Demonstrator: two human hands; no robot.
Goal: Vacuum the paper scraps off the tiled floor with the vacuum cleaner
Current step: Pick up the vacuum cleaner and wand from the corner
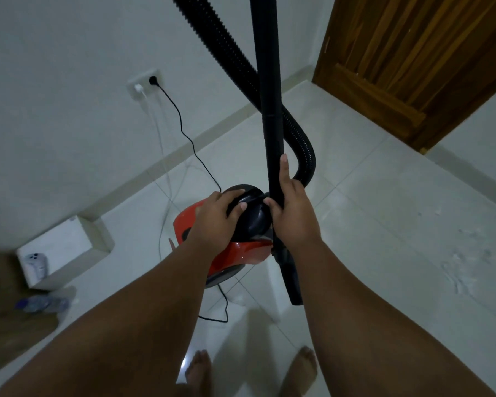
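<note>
**A:** So your left hand (215, 219) is down on the vacuum cleaner (246, 253), with the fingers (222, 196) curled over the round black top of the red body and the thumb hooked on the near side. That's a proper grip, not just resting there.

**B:** Yep, and your right hand (292, 213) is wrapped round the black wand (269, 110), thumb lying straight up along it. The wand stands nearly upright just beside the cleaner. Its lower end is down near the tiled floor (370, 224), ahead of your right foot (301, 368). Can't tell if it touches.

**A:** The ribbed hose (307, 147) loops round behind the wand and runs up out of the top of the shot. The cleaner sits on the floor near the wall, and its black cord (181, 121) goes up to the wall socket (143, 81).

**B:** Paper scraps (461, 273) — pale flecks strewn over the tiles off to your right, well apart from the wand's end, out in front of the wooden door (413, 61).

**A:** Also a white box (58, 253) and a plastic bottle (43, 303) far left by the wall.
</note>
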